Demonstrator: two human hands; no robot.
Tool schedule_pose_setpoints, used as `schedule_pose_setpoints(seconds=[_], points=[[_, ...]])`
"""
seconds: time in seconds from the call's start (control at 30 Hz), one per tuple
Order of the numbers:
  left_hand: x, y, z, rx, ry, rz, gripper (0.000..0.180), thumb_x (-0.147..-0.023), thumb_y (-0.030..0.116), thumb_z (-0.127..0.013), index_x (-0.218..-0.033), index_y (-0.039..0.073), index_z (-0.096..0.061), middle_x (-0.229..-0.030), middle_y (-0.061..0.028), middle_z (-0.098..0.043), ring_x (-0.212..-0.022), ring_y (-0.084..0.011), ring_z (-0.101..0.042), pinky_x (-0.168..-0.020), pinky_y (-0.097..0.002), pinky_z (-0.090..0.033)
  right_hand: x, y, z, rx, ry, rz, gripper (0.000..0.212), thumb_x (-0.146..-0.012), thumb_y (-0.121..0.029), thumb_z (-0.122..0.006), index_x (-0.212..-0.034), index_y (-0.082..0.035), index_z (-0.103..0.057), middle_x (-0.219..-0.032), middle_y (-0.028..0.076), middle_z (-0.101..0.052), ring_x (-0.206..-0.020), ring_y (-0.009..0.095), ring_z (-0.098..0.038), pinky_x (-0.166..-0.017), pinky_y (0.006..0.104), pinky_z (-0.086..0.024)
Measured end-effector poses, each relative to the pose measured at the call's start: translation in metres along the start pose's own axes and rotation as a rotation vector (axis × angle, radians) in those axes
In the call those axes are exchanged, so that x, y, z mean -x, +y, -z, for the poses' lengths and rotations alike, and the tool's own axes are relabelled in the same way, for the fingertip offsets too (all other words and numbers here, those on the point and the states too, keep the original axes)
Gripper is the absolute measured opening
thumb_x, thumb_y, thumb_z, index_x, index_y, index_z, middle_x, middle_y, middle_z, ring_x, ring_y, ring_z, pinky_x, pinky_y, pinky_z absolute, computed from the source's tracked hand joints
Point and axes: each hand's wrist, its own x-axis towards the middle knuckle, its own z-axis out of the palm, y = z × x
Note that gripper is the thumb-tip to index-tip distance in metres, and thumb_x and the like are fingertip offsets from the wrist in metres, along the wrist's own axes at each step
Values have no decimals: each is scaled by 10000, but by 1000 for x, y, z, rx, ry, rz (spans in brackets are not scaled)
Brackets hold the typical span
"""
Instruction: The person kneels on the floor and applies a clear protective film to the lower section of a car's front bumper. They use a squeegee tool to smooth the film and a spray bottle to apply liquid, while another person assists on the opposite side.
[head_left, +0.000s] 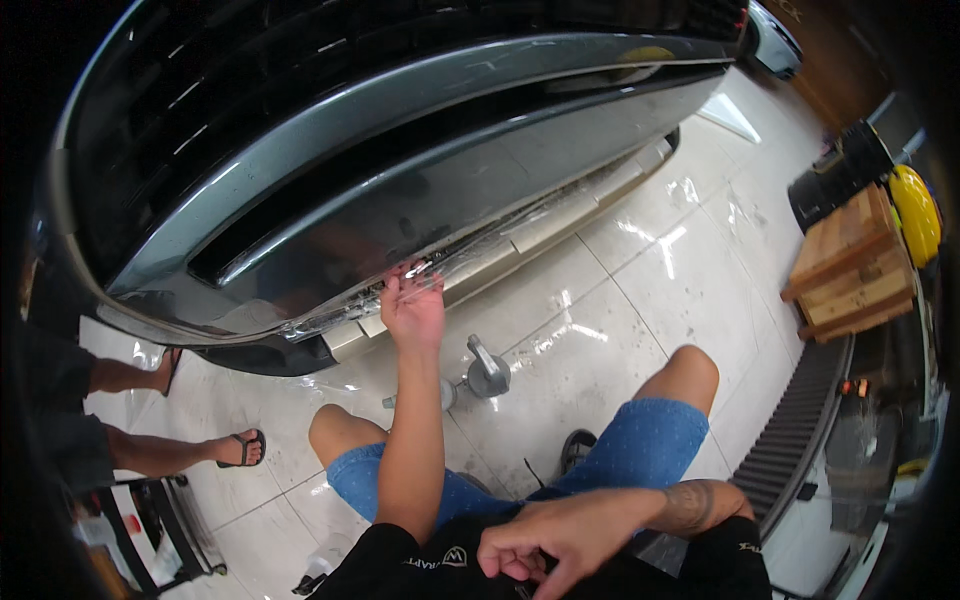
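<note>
The grey car bumper (430,190) curves across in front of me, with glossy clear film (480,240) hanging wrinkled along its lower edge. My left hand (412,310) reaches up to that edge, palm toward me, its fingers curled on the film. Part of the fingertips is lost in the film's glare. Close to my chest, my right hand (545,545) has its fingers bent inward. Something small and dark shows under them, too hidden to name.
A grey rounded container with a handle (487,372) stands on the tiled floor (570,330) below the bumper. To the right are a wooden step box (850,265) and a ribbed dark strip (795,430). Another person's sandalled foot (240,449) is at left, near a black-framed cart (150,540).
</note>
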Motion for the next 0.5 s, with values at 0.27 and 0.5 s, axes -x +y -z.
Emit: schedule_pose_setpoints(seconds=[0.27, 0.5], points=[[1, -10, -13, -32, 41, -47, 128, -848, 249, -603, -963, 195, -622, -1055, 27, -635, -1013, -171, -538, -880, -423, -426, -3, 283, 219, 863, 954, -468, 945, -649, -314, -827, -1397, -33, -323, -1127, 261, -594, -1000, 406, -603, -865, 426, -490], [6, 1, -12, -196, 49, -118, 79, -800, 233, -640, -879, 238, -635, -1044, 72, -652, -942, -144, -574, -805, -446, -449, -74, 289, 229, 768, 878, 79, 1027, -634, -193, -799, -1471, -111, -209, -1101, 207, -624, -1000, 393, -587, -906, 432, -445]])
